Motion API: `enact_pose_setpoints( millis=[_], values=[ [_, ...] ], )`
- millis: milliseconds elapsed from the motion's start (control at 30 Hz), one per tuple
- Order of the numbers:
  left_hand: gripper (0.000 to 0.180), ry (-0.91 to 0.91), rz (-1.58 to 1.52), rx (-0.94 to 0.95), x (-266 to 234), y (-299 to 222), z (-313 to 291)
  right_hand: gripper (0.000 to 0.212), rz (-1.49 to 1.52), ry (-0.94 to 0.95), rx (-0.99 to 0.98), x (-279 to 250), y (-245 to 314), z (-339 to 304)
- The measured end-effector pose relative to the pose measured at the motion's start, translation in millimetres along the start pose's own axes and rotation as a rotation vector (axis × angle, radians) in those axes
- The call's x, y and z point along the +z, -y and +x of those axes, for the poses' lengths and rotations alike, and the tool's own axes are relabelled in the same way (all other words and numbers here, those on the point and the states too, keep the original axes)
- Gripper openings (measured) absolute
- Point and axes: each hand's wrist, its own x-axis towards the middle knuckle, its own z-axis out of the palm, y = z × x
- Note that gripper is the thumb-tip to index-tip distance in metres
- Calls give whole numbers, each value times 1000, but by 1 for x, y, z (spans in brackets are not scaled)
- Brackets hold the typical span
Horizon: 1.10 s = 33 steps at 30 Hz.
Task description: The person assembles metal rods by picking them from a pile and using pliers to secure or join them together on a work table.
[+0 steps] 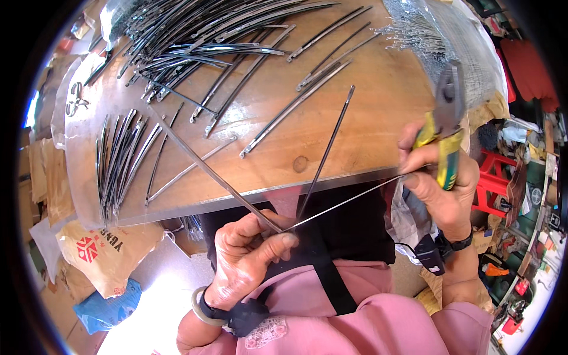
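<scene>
My left hand [245, 254] pinches the near end of a long flat dark metal strip [204, 165], which slants up and left over the table. From those same fingertips a thin straight wire [349, 201] runs to my right hand [444, 192]. The right hand has the wire's far end at its thumb and fingertips. Also in the right palm is a pair of pliers [448, 97] with yellow-and-green handles, jaws pointing up. How the wire meets the strip is hidden by my left fingers. Another dark strip [331, 142] juts past the table's near edge, between my hands.
A large heap of dark metal strips [189, 35] covers the table's [378, 118] far left. A smaller bundle [118, 160] lies at the left edge. Many thin wire pieces [414, 32] rest on clear plastic at far right. A red stool [491, 177] stands right.
</scene>
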Motion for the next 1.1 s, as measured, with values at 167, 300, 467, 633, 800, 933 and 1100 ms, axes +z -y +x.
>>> enact_pose_setpoints(
  millis=[167, 300, 467, 633, 800, 933, 1100],
  values=[
    [7, 118, 33, -134, -2, -4, 6, 20, -359, 188, -250, 19, 12, 22],
    [6, 114, 51, -203, -2, -10, 3, 24, -486, 295, -429, 26, 6, 35],
    [8, 171, 95, -248, -4, -12, 7, 21, -509, 379, -382, 33, -2, 30],
    [27, 383, 258, 88, -25, -27, 23, 26, -575, 335, -430, 37, 1, 25],
    [10, 233, 32, -136, -6, -43, 27, 27, -565, 334, -471, 44, 17, 23],
    [13, 332, -85, -173, -6, -20, 28, 25, -530, 340, -483, 51, 19, 19],
    [17, 118, -582, -281, 11, -2, 16, 20, -592, 240, -523, 50, 20, 21]
  ],
)
